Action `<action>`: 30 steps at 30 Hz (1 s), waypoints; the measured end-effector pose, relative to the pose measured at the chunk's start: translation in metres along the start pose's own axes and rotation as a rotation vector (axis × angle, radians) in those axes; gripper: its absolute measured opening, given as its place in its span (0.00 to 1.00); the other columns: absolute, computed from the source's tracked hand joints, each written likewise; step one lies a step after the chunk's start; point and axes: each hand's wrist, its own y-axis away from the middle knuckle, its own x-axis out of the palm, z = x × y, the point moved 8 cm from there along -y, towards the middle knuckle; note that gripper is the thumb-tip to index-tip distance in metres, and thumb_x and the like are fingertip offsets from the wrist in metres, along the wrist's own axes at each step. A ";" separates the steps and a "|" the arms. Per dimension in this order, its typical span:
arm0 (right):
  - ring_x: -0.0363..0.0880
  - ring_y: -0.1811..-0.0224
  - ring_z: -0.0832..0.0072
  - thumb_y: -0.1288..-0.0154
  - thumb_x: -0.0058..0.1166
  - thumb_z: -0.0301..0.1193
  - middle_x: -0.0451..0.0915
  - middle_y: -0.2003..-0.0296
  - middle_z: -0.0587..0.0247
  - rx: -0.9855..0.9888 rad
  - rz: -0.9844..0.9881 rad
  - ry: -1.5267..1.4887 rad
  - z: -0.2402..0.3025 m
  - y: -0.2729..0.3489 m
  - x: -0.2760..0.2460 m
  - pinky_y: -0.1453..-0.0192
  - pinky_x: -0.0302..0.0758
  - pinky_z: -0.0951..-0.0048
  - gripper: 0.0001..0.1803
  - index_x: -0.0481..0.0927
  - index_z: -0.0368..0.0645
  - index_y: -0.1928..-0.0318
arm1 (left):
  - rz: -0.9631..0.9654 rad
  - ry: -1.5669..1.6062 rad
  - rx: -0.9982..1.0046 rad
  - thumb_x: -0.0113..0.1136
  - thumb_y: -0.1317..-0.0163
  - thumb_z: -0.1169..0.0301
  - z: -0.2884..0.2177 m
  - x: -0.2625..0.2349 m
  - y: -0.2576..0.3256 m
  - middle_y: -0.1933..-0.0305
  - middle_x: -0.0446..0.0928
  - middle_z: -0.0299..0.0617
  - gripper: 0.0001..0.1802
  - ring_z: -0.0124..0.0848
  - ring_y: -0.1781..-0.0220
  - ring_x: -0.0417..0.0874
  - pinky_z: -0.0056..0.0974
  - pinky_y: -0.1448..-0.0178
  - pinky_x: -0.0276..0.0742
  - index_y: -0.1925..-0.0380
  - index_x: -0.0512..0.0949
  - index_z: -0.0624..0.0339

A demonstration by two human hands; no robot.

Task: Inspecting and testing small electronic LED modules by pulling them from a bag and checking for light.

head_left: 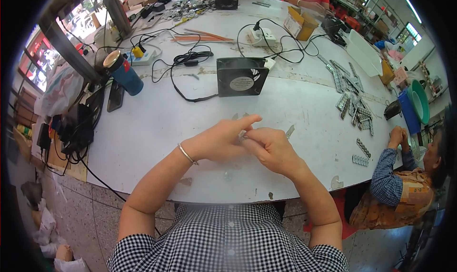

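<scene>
Over the white table, both my hands meet in front of my chest. My left hand [220, 141], with a bangle on its wrist, has its forefinger stretched out and its other fingers curled at a small pale, shiny piece [242, 135]. From the other side, the thumb and fingers of my right hand [273, 149] pinch at the same piece. Its kind is too small and too covered to make out. Beyond my hands stands a black square cooling fan [242, 76] with a cable running left. A small clear bit [228, 176] lies below my hands.
On the left are a blue tumbler [124, 74], a phone [115, 96] and black adapters [76, 129]. Several metal chain-like strips [350, 86] lie to the right. A power strip [262, 37] with cables and a cardboard box [300, 24] stand farther back. A co-worker [400, 181] sits at right.
</scene>
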 end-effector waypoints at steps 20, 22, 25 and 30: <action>0.68 0.77 0.87 0.30 0.54 0.32 0.76 0.75 0.74 0.314 -0.171 -0.477 -0.034 -0.005 -0.014 0.73 0.66 0.81 0.11 0.83 0.37 0.57 | -0.329 0.008 -0.064 0.56 0.34 0.76 0.011 -0.044 0.024 0.65 0.82 0.41 0.11 0.24 0.68 0.81 0.31 0.63 0.77 0.53 0.79 0.65; 0.69 0.77 0.87 0.30 0.54 0.33 0.76 0.76 0.74 0.289 -0.176 -0.410 -0.030 -0.008 -0.011 0.73 0.66 0.81 0.12 0.83 0.37 0.58 | -0.446 -0.156 0.036 0.58 0.35 0.76 0.011 -0.043 0.025 0.64 0.82 0.43 0.12 0.28 0.69 0.82 0.31 0.65 0.77 0.52 0.78 0.63; 0.70 0.76 0.87 0.30 0.54 0.34 0.75 0.76 0.74 0.231 -0.183 -0.296 -0.027 -0.011 -0.010 0.73 0.67 0.81 0.12 0.83 0.37 0.59 | -0.524 -0.421 0.162 0.61 0.38 0.76 -0.010 -0.039 0.027 0.64 0.81 0.46 0.13 0.34 0.71 0.82 0.34 0.67 0.77 0.53 0.78 0.61; 0.70 0.77 0.86 0.30 0.53 0.34 0.75 0.77 0.74 0.182 -0.151 -0.224 -0.024 -0.016 -0.009 0.74 0.68 0.80 0.12 0.83 0.37 0.61 | -0.471 -0.622 0.263 0.66 0.44 0.74 -0.018 -0.033 0.028 0.67 0.80 0.43 0.16 0.40 0.74 0.81 0.39 0.70 0.77 0.54 0.79 0.59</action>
